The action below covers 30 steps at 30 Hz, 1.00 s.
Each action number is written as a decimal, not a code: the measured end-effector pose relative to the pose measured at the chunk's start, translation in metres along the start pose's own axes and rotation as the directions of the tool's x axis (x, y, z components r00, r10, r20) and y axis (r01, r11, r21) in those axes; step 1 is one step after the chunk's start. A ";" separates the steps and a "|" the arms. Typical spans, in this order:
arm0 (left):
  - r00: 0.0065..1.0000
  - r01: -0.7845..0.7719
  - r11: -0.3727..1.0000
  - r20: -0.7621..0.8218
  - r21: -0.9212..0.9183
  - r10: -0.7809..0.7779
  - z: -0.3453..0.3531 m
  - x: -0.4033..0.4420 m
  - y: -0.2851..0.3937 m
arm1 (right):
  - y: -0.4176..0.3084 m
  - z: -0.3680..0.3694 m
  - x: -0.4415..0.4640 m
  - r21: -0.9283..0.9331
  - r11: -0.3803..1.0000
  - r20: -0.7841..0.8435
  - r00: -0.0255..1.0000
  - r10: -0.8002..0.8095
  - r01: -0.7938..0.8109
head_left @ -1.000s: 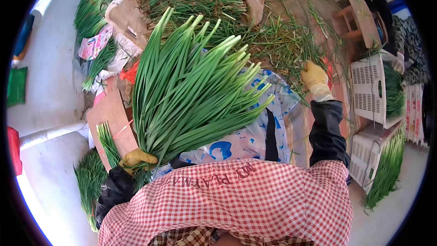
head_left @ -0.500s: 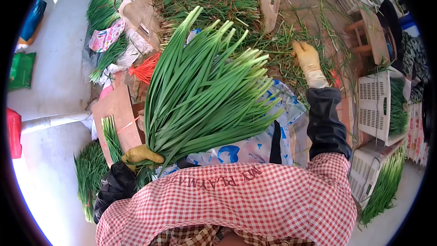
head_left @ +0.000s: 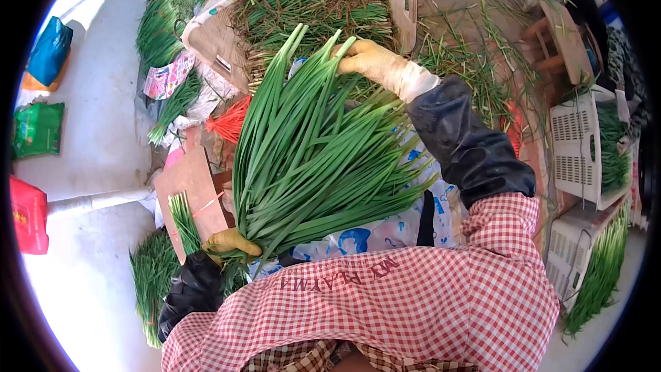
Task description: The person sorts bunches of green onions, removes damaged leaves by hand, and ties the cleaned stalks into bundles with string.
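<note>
A large fanned bunch of garlic chives (head_left: 323, 158) lies across my lap, pale stem ends pointing away from me. At the lower left, my left hand (head_left: 233, 242), in a yellow glove, is closed around the green leaf ends. My right hand (head_left: 375, 65), gloved alike, reaches over the far side of the bunch. Its fingers pinch the pale ends of several stems; the fingertips are partly hidden. Beneath the bunch is a white plastic sheet with blue print (head_left: 358, 240).
Beyond the bunch stands a beige crate (head_left: 213, 45) full of untrimmed chives. Loose trimmings (head_left: 461, 62) litter the floor at right. Red ties (head_left: 231, 119) lie near a brown board (head_left: 193, 182) bearing a small tied bundle. White crates (head_left: 575, 145) of greens line the right.
My right hand has moved left from the trimmings onto the stem ends of the bunch. My left hand keeps its hold on the leaves. The view has shifted slightly.
</note>
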<state>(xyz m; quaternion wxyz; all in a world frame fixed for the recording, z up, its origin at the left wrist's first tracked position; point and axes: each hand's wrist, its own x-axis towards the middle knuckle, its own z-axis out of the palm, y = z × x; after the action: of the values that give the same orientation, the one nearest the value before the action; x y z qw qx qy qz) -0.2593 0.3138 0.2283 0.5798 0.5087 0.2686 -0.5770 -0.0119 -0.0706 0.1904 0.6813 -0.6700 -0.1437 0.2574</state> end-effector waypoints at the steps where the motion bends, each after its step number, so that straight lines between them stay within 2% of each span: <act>1: 1.000 0.000 1.000 0.003 -0.001 0.000 0.000 0.000 0.000 | -0.005 0.000 -0.003 -0.154 0.988 -0.126 0.992 -0.017 -0.003; 2: 1.000 0.015 1.000 -0.002 0.005 -0.015 0.001 -0.001 0.004 | -0.003 -0.008 -0.003 -0.157 0.988 -0.130 0.991 -0.015 -0.006; 4: 1.000 0.031 0.999 -0.002 0.014 -0.031 0.001 0.000 0.006 | 0.005 -0.050 0.000 -0.467 0.877 -0.492 0.857 -0.152 -0.113; 6: 0.999 0.038 0.998 0.013 0.042 -0.038 -0.005 0.003 0.005 | 0.042 -0.124 0.010 -0.151 0.977 -0.652 0.758 0.018 -0.152; 7: 0.999 0.033 0.999 0.015 0.041 -0.034 -0.005 0.005 0.005 | 0.028 -0.127 0.000 -0.210 0.952 -0.620 0.783 0.046 -0.223; 8: 0.999 0.020 1.000 0.031 0.005 -0.020 -0.004 0.006 0.004 | 0.020 -0.121 -0.002 -0.213 0.951 -0.619 0.784 0.046 -0.224; 10: 0.999 0.019 1.000 0.051 -0.025 -0.018 -0.004 0.007 0.004 | -0.003 -0.082 -0.011 -0.535 0.742 -0.374 0.901 0.221 -0.404; 11: 0.998 0.016 0.999 0.060 -0.035 -0.013 -0.003 0.007 0.006 | 0.004 -0.075 -0.014 -0.428 0.864 -0.116 0.964 0.240 -0.266; 12: 0.998 0.011 0.999 0.066 -0.048 -0.008 -0.002 0.007 0.008 | 0.001 -0.059 -0.021 -0.395 0.905 -0.058 0.987 0.149 -0.160; 14: 0.998 0.020 0.999 0.059 -0.035 -0.018 0.003 0.004 0.014 | 0.002 -0.054 -0.015 -0.312 0.950 0.229 0.968 0.098 -0.023; 15: 0.998 0.033 0.999 0.051 -0.025 -0.032 0.004 0.002 0.014 | 0.000 -0.049 -0.013 -0.274 0.961 0.283 0.958 0.048 0.033; 16: 0.998 0.038 0.999 0.045 -0.032 -0.036 0.004 0.001 0.013 | -0.002 -0.045 -0.011 -0.267 0.963 0.292 0.955 0.048 0.034; 18: 0.998 0.062 0.997 0.018 -0.041 -0.061 0.002 0.001 0.011 | -0.008 -0.039 -0.007 -0.641 0.766 0.260 0.953 0.152 0.053; 20: 0.995 0.095 0.995 0.022 0.020 -0.096 -0.008 0.003 0.010 | -0.010 -0.038 -0.010 -0.622 0.781 0.255 0.958 0.130 0.060; 22: 0.991 0.127 0.988 0.026 0.085 -0.129 0.000 0.001 0.016 | -0.002 -0.045 -0.011 -0.479 0.875 0.254 0.965 0.057 0.075; 24: 1.000 0.020 1.000 -0.003 0.012 -0.020 0.023 -0.009 0.025 | 0.004 -0.048 -0.021 -0.407 0.910 0.217 0.976 0.016 0.076; 27: 0.996 0.022 0.999 -0.084 0.034 -0.019 0.019 -0.011 0.016 | 0.014 -0.052 -0.036 -0.150 0.985 0.187 0.975 0.117 -0.090; 28: 0.996 0.023 0.999 -0.086 0.034 -0.020 0.018 -0.011 0.015 | 0.017 -0.050 -0.040 -0.148 0.985 0.188 0.975 0.116 -0.089; 30: 0.997 0.025 0.998 -0.076 0.058 -0.020 0.018 -0.012 0.016 | 0.020 -0.041 -0.051 -0.286 0.946 0.076 0.981 0.180 -0.151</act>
<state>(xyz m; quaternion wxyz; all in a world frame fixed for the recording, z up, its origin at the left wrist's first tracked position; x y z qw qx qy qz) -0.2516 0.2992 0.2491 0.5475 0.5439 0.2787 -0.5716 -0.0350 -0.1337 0.1753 0.5478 -0.7551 -0.1560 0.3245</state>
